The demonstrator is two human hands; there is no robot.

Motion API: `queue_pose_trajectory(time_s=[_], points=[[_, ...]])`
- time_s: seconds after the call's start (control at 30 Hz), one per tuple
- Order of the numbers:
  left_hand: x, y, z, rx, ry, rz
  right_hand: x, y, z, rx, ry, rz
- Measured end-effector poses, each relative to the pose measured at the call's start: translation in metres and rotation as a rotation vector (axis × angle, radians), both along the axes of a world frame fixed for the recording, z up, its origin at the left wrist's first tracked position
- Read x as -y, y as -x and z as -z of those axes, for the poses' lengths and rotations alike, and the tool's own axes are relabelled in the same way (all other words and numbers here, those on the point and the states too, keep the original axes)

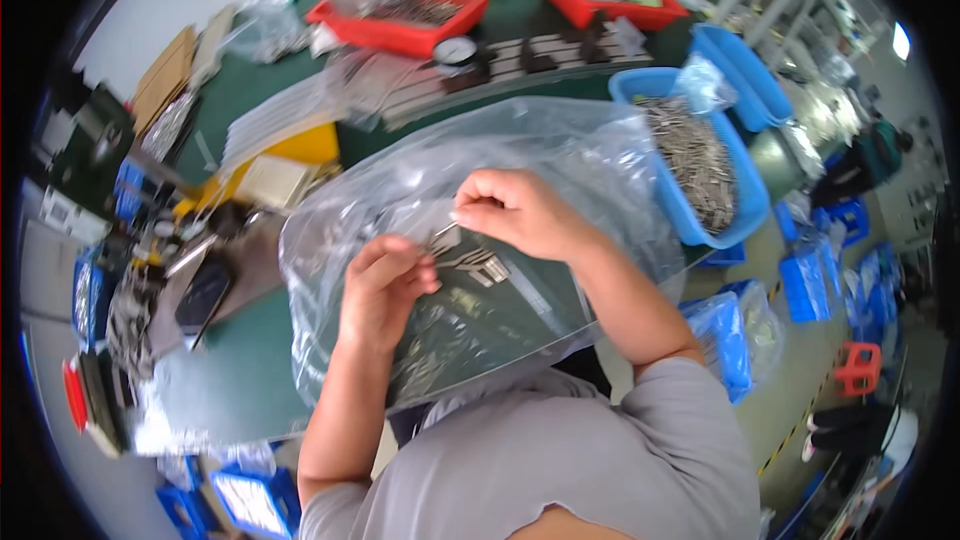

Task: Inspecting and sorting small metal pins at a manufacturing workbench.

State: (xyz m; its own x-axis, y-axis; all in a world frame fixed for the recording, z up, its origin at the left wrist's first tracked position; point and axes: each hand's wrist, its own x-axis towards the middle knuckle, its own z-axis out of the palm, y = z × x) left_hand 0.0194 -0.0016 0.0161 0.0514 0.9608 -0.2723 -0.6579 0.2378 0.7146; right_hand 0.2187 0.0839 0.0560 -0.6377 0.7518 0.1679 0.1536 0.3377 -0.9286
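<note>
A large plastic bag [560,160] lies at the centre of the bench [250,360], with both hands on it: the left hand [385,285] at seven o'clock of the right hand [520,210], small metal parts [475,265] between them. A bin of metal pieces [700,165] sits at three o'clock of the bag, two trays [410,10] at twelve, a dial gauge [455,50] just before them.

head cam | worn, looks steeply down | close over green table [250,380] | fisheye, edges bend

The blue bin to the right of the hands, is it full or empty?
Nearly full. The blue bin holds a heap of small grey metal pieces that reaches about to its rim.
</note>
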Motion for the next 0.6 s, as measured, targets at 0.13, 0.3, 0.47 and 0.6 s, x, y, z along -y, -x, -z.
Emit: queue_pose_trajectory(time_s=[0.13,0.3,0.47,0.6], points=[[0.005,0.003,-0.001,0.053,-0.045,0.005,0.011,-0.037,-0.045,-0.058,-0.367,0.301],[0.002,0.003,-0.003,0.072,-0.065,0.017,-0.011,-0.115,-0.067,0.209,-0.444,0.792],[-0.002,0.001,-0.003,0.051,-0.074,0.022,-0.056,-0.208,-0.035,0.431,-0.415,0.919],[-0.003,0.006,-0.004,0.041,-0.052,-0.005,-0.056,-0.204,-0.028,0.48,-0.716,0.897]])
